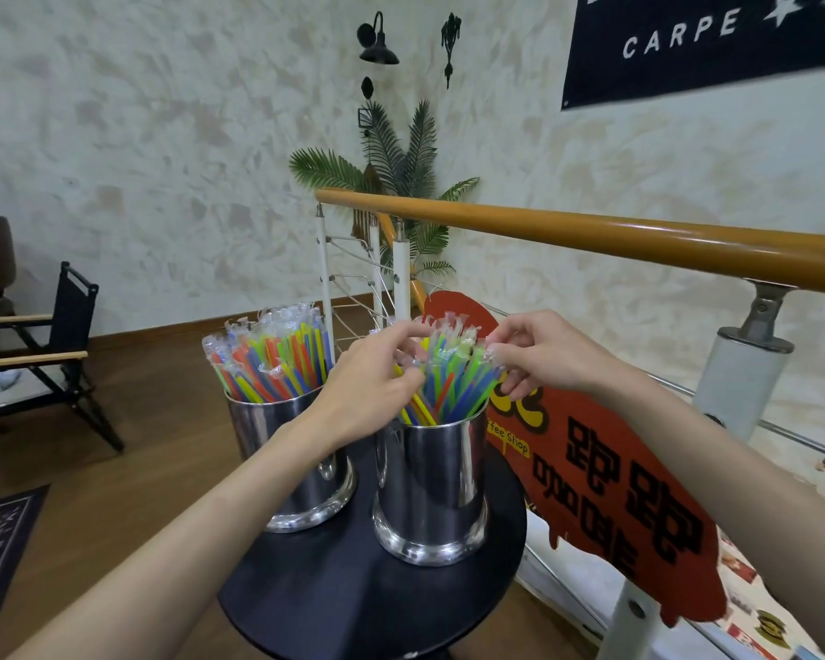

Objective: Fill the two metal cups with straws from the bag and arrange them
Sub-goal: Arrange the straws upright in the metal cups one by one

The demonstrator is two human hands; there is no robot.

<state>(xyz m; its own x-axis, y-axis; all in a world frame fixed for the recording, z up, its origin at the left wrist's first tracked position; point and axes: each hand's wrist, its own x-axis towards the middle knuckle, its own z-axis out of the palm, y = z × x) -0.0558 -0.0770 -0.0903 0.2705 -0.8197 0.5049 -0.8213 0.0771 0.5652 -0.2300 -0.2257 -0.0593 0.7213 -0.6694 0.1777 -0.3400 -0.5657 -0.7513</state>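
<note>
right cup [432,488]: on round black worktop [353,593], packed with wrapped straws [453,373]
left cup [301,469]: just left of right cup – full too
left hand [372,378]: pinching straw tops, left side of right cup
right hand [539,354]: pinching straw tips, right side

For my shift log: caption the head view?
Both hands pinch wrapped straws in the right metal cup.

Small round black table [353,593] carrying two metal cups: left cup [301,473] at eleven o'clock, right cup [432,497] at one.
</note>
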